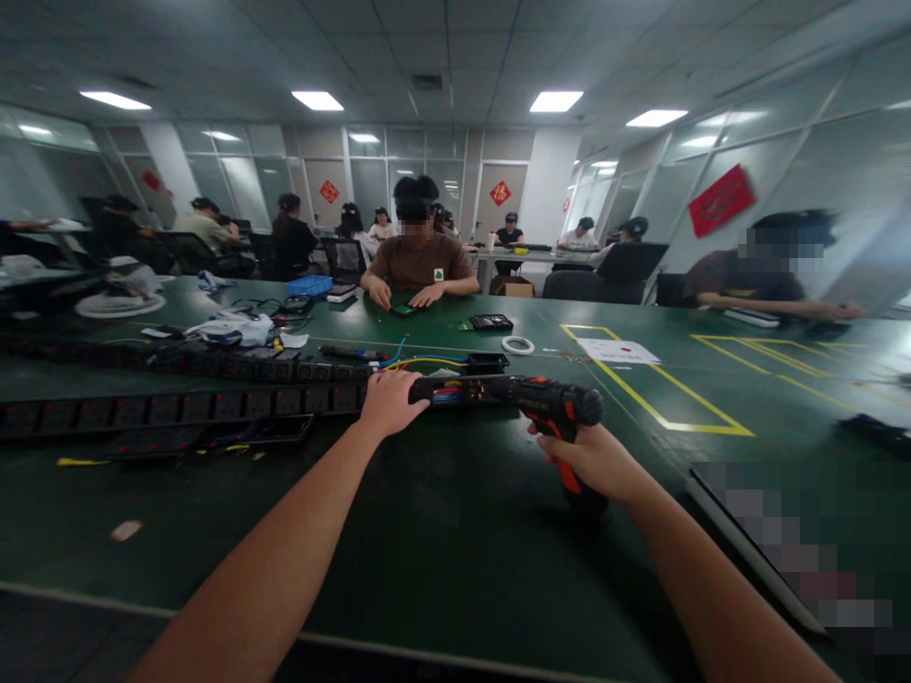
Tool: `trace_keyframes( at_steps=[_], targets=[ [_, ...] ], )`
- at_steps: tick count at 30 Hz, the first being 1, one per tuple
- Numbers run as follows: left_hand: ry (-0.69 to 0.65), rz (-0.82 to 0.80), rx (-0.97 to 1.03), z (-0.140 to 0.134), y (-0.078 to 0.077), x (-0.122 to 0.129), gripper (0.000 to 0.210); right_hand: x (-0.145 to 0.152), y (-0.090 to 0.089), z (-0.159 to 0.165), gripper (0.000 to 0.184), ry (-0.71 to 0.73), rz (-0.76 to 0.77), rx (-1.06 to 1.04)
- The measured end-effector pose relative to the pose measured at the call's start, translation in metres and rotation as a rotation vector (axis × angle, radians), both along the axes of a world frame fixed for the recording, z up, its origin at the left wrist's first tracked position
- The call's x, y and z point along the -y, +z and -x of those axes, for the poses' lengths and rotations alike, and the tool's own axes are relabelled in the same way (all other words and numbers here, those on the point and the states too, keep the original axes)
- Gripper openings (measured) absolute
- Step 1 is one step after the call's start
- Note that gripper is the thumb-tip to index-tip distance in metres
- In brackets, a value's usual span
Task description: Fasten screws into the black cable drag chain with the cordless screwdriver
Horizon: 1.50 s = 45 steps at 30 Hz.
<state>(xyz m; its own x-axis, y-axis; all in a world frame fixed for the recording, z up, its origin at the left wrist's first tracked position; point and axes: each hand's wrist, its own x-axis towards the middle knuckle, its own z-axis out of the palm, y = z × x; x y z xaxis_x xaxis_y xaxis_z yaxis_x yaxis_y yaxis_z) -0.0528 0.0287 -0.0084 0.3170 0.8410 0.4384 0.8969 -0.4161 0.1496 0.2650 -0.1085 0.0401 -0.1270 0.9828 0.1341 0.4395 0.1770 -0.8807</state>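
Observation:
My right hand (587, 460) is wrapped round the grip of a black and orange cordless drill (551, 403). The drill points left, its bit end at the open right part of a long black power strip (249, 403), where coloured wires (450, 391) show. My left hand (391, 403) is closed over the strip just left of those wires, with its fingertips on the far side hidden. Behind the strip are a blue and a yellow wire (427, 360) and a small black housing (488, 362).
A second row of black sockets (213, 360) lies behind the strip. Black covers (153, 443) rest in front. Farther back are a blue tray (309, 286), a white tape roll (517, 345) and a paper sheet (618, 351). A co-worker (419, 266) sits opposite.

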Motion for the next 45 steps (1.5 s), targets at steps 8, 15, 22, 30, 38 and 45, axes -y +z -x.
trace_keyframes(
  at_steps=[8,15,22,30,38,45],
  targets=[
    [-0.012,-0.021,0.011,0.001,-0.004,-0.003,0.051,-0.003,-0.005,-0.005,0.031,-0.001,-0.009,0.036],
    [-0.014,-0.029,0.007,0.001,-0.004,-0.003,0.051,-0.006,-0.009,-0.008,0.026,0.008,-0.028,0.082],
    [-0.014,-0.027,0.005,0.001,-0.003,-0.004,0.051,-0.004,-0.007,-0.007,0.027,0.011,-0.023,0.084],
    [-0.004,-0.017,0.003,0.0,-0.002,-0.002,0.05,-0.003,-0.005,-0.006,0.026,-0.001,-0.028,0.085],
    [-0.006,-0.029,0.0,0.0,-0.002,-0.001,0.05,-0.006,-0.012,-0.01,0.025,0.017,-0.043,0.087],
    [-0.009,-0.007,0.004,0.0,0.0,0.0,0.05,-0.002,-0.004,-0.005,0.028,0.0,-0.052,0.066]
  ],
)
